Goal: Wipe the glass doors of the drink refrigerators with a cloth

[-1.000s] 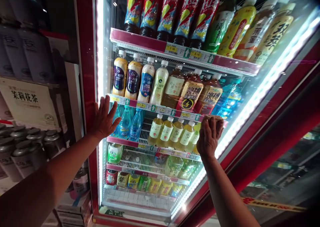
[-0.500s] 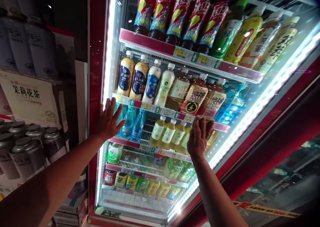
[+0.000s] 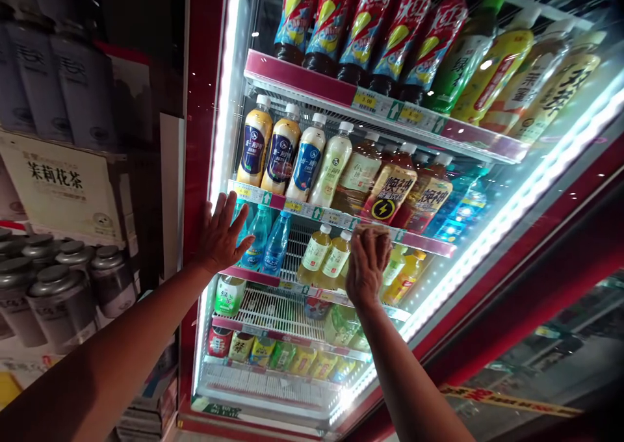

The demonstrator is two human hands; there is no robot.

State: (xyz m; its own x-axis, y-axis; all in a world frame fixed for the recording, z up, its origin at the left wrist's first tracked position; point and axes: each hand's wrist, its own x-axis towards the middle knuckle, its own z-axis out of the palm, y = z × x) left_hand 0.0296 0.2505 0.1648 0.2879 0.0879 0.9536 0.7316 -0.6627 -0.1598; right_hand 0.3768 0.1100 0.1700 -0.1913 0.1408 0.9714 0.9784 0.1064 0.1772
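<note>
A lit drinks cooler with a glass door stands before me, its red frame running down the left. My left hand is spread against the door's left edge, fingers apart and holding nothing. Against the glass, my right hand presses a folded tan cloth, mostly hidden beneath the fingers. Behind the glass near that hand are a bottle with a lightning emblem and yellowish tea bottles. Blue bottles show just right of my left hand.
Red-labelled bottles line the upper shelf inside. To the left are dark metal canisters and a cream box with Chinese lettering. A bright light strip borders the door's right side. Yellow-and-red tape crosses the lower right.
My right hand has slid left across the glass with the cloth, uncovering a yellow-orange bottle on the right. My left hand keeps its place on the door. The whole view has shifted slightly.
</note>
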